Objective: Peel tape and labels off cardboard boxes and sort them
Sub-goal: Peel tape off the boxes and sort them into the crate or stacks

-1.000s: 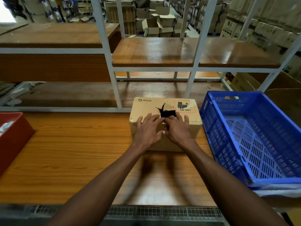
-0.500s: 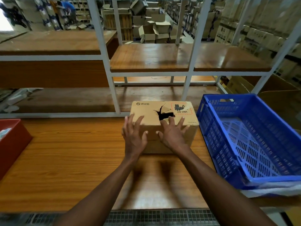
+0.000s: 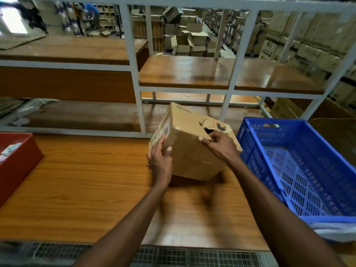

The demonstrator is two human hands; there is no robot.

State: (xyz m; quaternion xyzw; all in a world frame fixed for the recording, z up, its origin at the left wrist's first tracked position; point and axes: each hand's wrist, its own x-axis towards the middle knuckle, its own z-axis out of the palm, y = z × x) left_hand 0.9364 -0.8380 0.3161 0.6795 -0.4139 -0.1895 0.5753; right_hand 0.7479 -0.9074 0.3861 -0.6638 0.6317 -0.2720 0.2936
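Observation:
A brown cardboard box (image 3: 190,151) with a torn hole and a red-edged label on top is tilted up on one corner, lifted off the wooden table (image 3: 86,185). A white label (image 3: 163,130) shows on its left end. My left hand (image 3: 160,158) holds the box's left end, thumb on the near face and fingers on the end. My right hand (image 3: 219,145) grips the top right near the hole, fingers curled over the edge.
A blue slatted crate (image 3: 300,170) stands right of the box, touching distance away. A red bin (image 3: 17,162) with white scraps sits at the table's left edge. White metal shelf posts (image 3: 134,74) rise just behind the box. A wire grille runs along the near edge.
The box lay flat with both hands on top of it. Now my hands have moved to its ends and the box is turned and tilted up off the table.

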